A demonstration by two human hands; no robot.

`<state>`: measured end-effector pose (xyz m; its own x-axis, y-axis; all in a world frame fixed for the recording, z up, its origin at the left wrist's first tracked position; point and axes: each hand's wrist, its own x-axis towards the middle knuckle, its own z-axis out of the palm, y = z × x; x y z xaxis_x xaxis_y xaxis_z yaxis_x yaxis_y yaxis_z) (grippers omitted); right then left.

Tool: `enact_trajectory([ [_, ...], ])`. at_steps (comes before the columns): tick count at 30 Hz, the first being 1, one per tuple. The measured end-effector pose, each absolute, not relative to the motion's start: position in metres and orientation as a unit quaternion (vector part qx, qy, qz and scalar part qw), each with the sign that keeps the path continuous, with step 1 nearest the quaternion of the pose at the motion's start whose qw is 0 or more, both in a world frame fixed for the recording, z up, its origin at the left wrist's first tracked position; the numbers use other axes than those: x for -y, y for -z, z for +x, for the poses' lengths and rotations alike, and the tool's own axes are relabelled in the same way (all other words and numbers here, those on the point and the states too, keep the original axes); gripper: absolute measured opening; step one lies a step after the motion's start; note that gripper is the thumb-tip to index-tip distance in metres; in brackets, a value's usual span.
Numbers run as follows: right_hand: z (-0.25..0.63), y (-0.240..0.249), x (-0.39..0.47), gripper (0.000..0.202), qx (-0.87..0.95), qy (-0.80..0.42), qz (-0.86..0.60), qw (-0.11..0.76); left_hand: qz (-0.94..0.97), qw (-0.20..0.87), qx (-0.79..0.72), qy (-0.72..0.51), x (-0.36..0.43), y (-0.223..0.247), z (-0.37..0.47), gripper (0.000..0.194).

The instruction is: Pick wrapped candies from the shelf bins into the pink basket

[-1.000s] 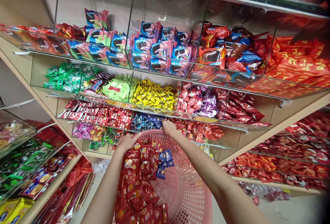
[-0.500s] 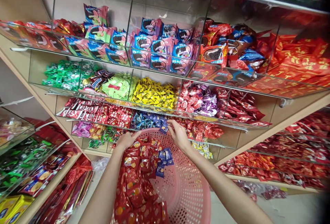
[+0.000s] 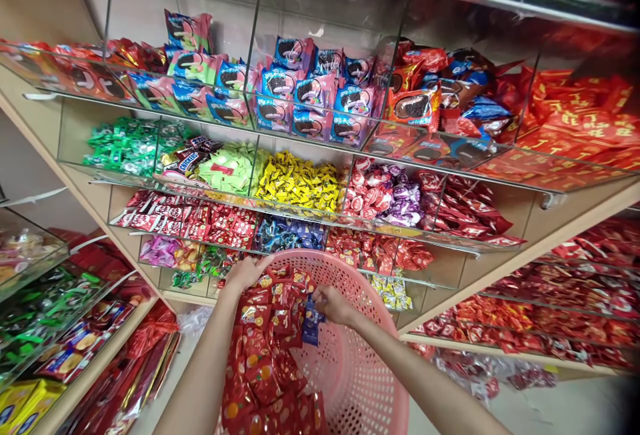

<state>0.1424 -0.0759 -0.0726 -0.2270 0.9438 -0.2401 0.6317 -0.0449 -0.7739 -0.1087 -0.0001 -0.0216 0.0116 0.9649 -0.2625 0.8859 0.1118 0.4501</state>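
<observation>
A pink perforated plastic basket (image 3: 370, 355) hangs below the shelves, tilted toward me. My left hand (image 3: 249, 273) is closed on its far-left rim. Red candy packets (image 3: 270, 381) fill the basket's left side. Beside them lie small blue candy packets (image 3: 311, 328). My right hand (image 3: 334, 305) is inside the basket with its fingers curled and pinched on a blue packet at the pile's edge. The fingertips partly hide that packet. Just beyond the rim, a shelf compartment holds dark blue wrapped candies (image 3: 290, 233).
Clear-fronted shelves hold yellow candies (image 3: 300, 183), green candies (image 3: 133, 147) and blue-pink cookie packs (image 3: 305, 91). Red packets (image 3: 380, 251) sit right of the blue ones. More candy shelves stand at left and right. Plastic bags (image 3: 480, 371) lie on the floor.
My right hand has moved down from the shelf edge, where a blue packet was at its fingertips, to the blue packets inside the basket. My left hand stays on the rim.
</observation>
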Motion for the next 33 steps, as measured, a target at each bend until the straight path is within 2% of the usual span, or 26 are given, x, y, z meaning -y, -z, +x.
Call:
enact_trajectory([
  [6,0.135,0.032,0.059,0.010,0.742,-0.240,-0.572,0.255,0.665,0.262,-0.695,-0.079,-0.001,0.024,-0.109,0.072],
  [13,0.122,-0.010,0.006,0.012,0.724,-0.144,-0.608,0.292,0.660,0.274,-0.695,-0.079,0.000,0.022,-0.110,0.080],
  [18,0.110,-0.006,-0.028,0.006,0.681,-0.143,-0.663,0.275,0.662,0.273,-0.691,-0.095,-0.001,0.023,-0.110,0.079],
  [21,0.098,-0.005,-0.042,0.014,0.666,-0.160,-0.672,0.284,0.659,0.283,-0.690,-0.096,-0.002,0.024,-0.110,0.079],
  [28,0.068,0.001,-0.069,0.029,0.580,-0.234,-0.687,0.370,0.661,0.283,-0.687,-0.106,-0.001,0.026,-0.111,0.079],
  [33,0.064,0.005,-0.073,0.026,0.561,-0.274,-0.661,0.416,0.667,0.275,-0.683,-0.111,-0.001,0.025,-0.111,0.076],
])
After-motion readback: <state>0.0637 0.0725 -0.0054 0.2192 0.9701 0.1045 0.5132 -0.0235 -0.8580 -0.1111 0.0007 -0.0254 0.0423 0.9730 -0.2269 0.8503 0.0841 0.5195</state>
